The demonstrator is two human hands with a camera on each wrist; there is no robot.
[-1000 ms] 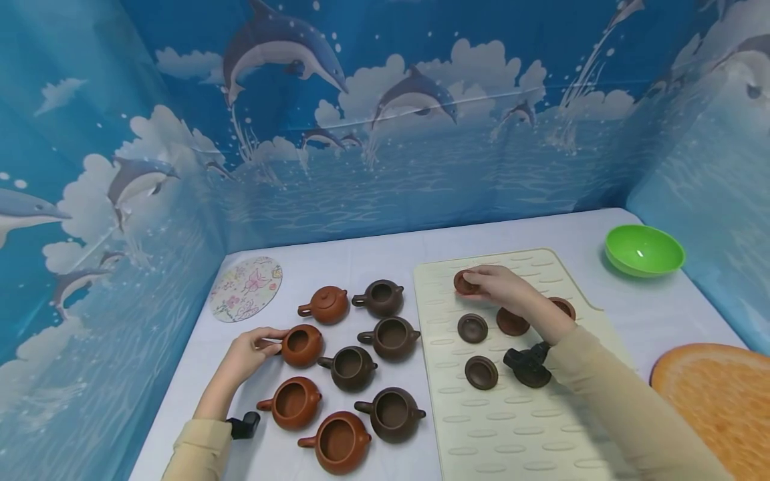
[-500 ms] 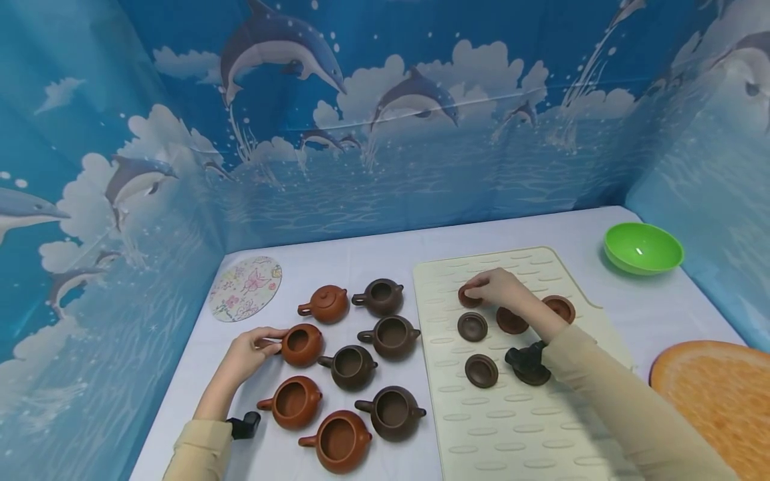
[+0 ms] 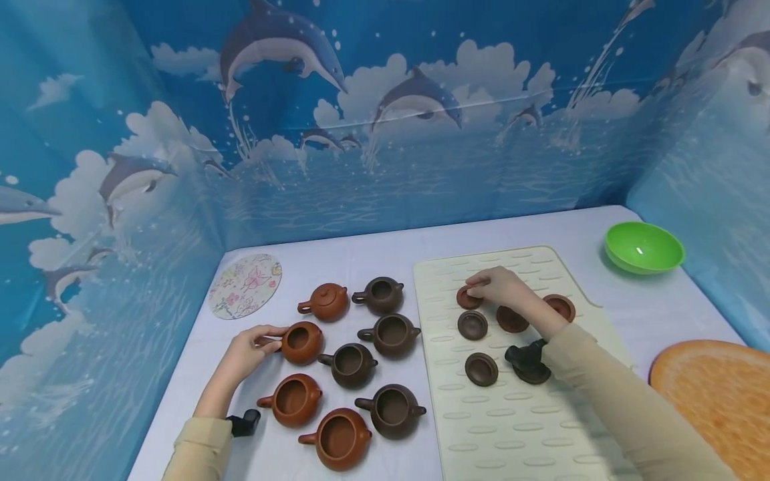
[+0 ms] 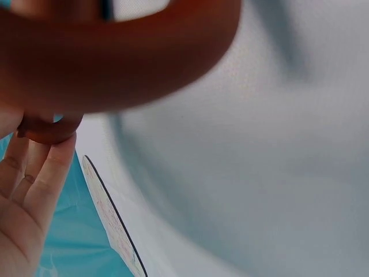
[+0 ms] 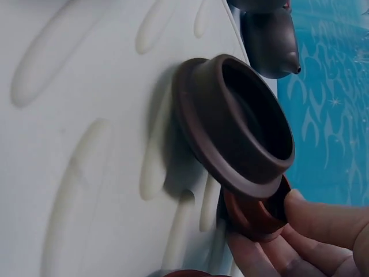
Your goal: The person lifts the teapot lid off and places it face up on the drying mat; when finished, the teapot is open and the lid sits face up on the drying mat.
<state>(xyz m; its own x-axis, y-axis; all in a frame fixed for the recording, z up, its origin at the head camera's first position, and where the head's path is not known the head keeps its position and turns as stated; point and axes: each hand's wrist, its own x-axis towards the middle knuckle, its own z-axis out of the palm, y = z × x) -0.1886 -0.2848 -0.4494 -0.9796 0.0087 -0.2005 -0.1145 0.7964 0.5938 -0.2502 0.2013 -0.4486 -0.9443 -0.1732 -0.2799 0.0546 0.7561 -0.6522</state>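
Note:
In the head view my left hand (image 3: 245,355) pinches the handle of a small reddish clay teapot (image 3: 312,354) that has no lid on it. The left wrist view shows thumb and fingers at that handle (image 4: 49,131). My right hand (image 3: 504,288) holds a small reddish teapot lid (image 3: 465,298) by its edge, low over a cream mat. In the right wrist view the thumb lies on the rim of this lid (image 5: 252,218), partly hidden behind a dark brown lid (image 5: 202,124). That dark lid (image 3: 472,325) rests upturned on the mat.
Several lidless teapots, reddish ones (image 3: 291,401) and dark brown ones (image 3: 393,336), surround the left hand's teapot. A lidded reddish teapot (image 3: 328,302) stands behind it. Other lids (image 3: 481,369) lie on the cream mat (image 3: 481,421). A green bowl (image 3: 644,248) sits back right.
My right hand has brought the reddish lid slightly nearer to me and lower, towards the dark lid on the mat. The left hand stays at the teapot handle.

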